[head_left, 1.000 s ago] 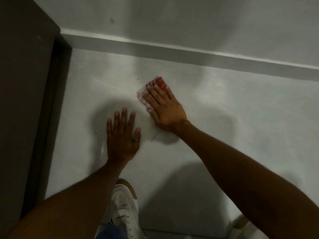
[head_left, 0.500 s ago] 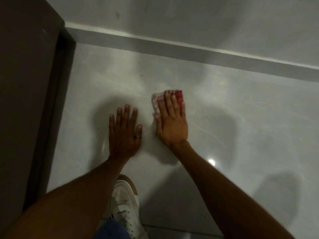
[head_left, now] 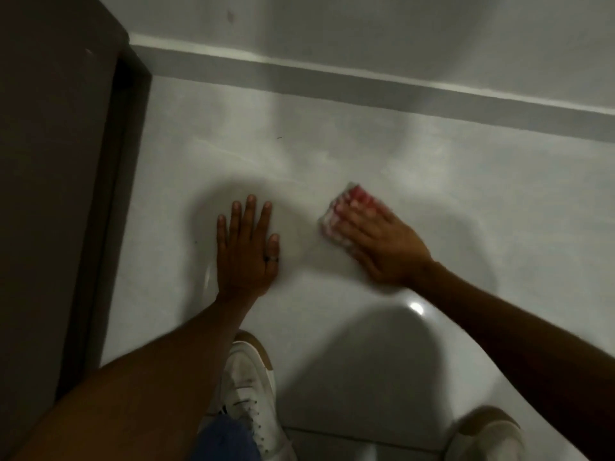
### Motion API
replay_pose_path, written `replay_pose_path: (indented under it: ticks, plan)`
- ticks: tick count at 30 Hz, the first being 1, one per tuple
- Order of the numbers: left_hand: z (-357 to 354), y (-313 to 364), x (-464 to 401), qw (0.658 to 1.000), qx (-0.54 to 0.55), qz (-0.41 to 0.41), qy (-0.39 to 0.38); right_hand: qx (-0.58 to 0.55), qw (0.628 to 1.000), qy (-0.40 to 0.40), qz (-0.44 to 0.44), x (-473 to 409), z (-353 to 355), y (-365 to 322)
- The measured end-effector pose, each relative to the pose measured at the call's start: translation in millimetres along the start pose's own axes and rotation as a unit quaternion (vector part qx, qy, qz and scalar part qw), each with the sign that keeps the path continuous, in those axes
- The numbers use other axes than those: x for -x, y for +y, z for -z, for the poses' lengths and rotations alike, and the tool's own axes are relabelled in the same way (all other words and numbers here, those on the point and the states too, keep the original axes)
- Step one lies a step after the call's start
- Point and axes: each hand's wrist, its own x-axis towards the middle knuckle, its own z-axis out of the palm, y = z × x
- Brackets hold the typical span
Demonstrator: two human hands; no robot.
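Observation:
A folded red-and-white cloth (head_left: 336,211) lies flat on the pale glossy floor tile (head_left: 466,201). My right hand (head_left: 382,244) presses on it with straight fingers, and only the cloth's far and left edges show past them. My left hand (head_left: 246,247) rests flat on the tile to the left, fingers spread, a dark ring on the thumb. It holds nothing. The right hand is blurred by motion.
A dark door or cabinet side (head_left: 56,181) rises along the left. A grey skirting board (head_left: 366,84) runs along the wall at the back. My white shoes (head_left: 249,387) (head_left: 486,437) stand at the bottom, near a tile joint.
My right hand has slid the cloth to the right, away from the left hand, with fingers now angled up-left. The left hand has stayed planted on the tile.

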Motion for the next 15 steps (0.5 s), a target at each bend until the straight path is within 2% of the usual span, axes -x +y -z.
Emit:
replay_pose_path:
  ticks: [2, 4, 6, 9, 13, 15]
  plan:
    - [0.6, 0.2, -0.5, 1.0, 0.001, 0.002, -0.001, 0.025, 0.992, 0.032, -0.118, -33.1, 10.5, 22.6]
    - [2.1, 0.8, -0.8, 1.0, -0.003, 0.007, -0.005, 0.007, 0.962, 0.048, -0.27, -69.3, 15.8, 18.4]
    - [3.6, 1.3, -1.8, 1.0, 0.002, 0.007, -0.014, -0.01, 0.936, 0.058, -0.347, -92.8, 9.4, -10.9]
    - [3.9, 1.7, -1.7, 1.0, 0.005, 0.005, -0.014, -0.016, 0.954, 0.038, -0.297, -73.1, -11.2, -72.7]
    - [2.4, 0.0, -2.5, 1.0, 0.003, 0.007, -0.016, -0.047, 0.968, -0.015, -0.247, 18.6, -38.5, -160.6]
    - [3.6, 0.2, -1.9, 1.0, 0.008, 0.005, -0.015, -0.035, 0.98, -0.053, -0.19, 50.8, -48.2, -183.2]
